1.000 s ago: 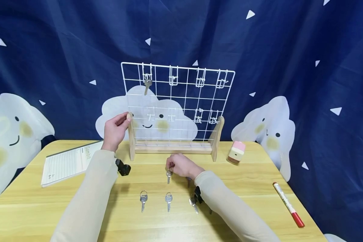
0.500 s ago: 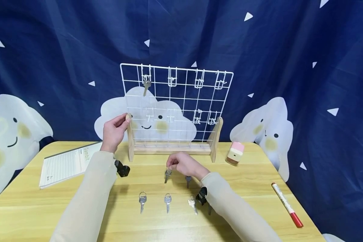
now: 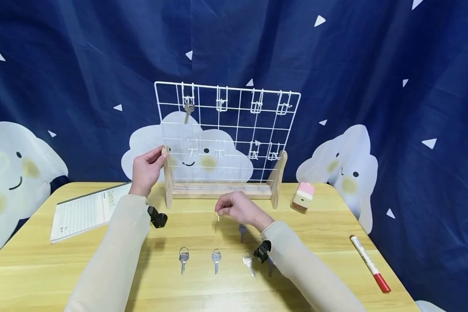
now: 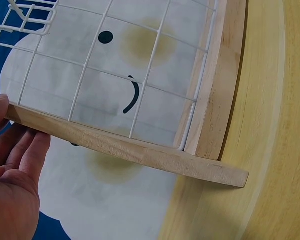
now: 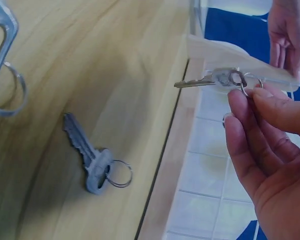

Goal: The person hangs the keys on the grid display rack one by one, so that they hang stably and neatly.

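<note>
My left hand [image 3: 145, 173] grips the left wooden upright [image 4: 125, 147] of a white wire grid rack, thumb on one side and fingers on the other. A silver key [image 5: 220, 78] hangs from its split ring, which my right hand [image 3: 239, 208] pinches between thumb and fingertips, above the table in front of the rack. Another key [image 3: 189, 112] hangs on the rack's top left hook. On the table lie several more keys with rings, among them one key [image 5: 92, 160] beneath my right hand and another key [image 3: 216, 260] nearer the front.
Further wire hooks [image 3: 222, 104] sit on the grid in two rows. A notepad [image 3: 86, 212] lies at the left, partly behind the left forearm. To the right are a pink, cream and brown block [image 3: 303, 197] and a red-capped marker [image 3: 369, 263]. A blue curtain [image 3: 335, 65] hangs behind.
My right hand has risen slightly, lifting the pinched key from the table by its ring. My left hand keeps its grip on the upright.
</note>
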The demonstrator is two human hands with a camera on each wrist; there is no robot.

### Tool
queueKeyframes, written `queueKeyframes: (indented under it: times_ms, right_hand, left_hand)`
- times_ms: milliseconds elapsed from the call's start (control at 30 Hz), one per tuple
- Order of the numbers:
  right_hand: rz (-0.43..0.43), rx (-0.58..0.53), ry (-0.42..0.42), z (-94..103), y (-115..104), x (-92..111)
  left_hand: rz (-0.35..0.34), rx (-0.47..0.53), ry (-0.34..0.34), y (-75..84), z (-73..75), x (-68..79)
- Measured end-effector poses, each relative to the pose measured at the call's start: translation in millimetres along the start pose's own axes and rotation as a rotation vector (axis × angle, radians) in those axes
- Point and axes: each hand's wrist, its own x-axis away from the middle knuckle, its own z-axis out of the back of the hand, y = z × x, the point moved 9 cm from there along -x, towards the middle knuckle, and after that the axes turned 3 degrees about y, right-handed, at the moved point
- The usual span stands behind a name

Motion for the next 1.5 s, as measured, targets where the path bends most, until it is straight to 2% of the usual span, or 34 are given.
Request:
queueKeyframes:
  times_ms: [267,500,700,1000,1233,1500]
  right_hand:
    - [0.038,0.021,0.093,18.6,-14.3,4.4]
    - [-0.041,0.061,0.283,40.9,-19.2,6.0]
    - [-0.029,0.051,0.381,57.7,-32.4,7.1]
    - [-0.039,0.037,0.461,79.9,-49.1,6.4]
    - [-0.011,0.050,0.508,96.5,-64.0,5.4]
    - [-0.015,0.059,0.532,116.2,-82.2,1.5]
  left_hand:
    - [0.009,-0.014,-0.016,-3.3,-3.5,0.3]
    - [0.028,-0.009,-0.029,-4.3,-6.2,2.3]
    - [0.035,-0.006,-0.032,-3.8,-5.7,3.5]
    - [0.034,-0.017,-0.027,-1.4,-4.5,2.4]
    - [0.028,-0.001,-0.017,-2.3,-3.9,2.1]
    - [0.025,-0.016,-0.012,-1.9,-0.5,1.3]
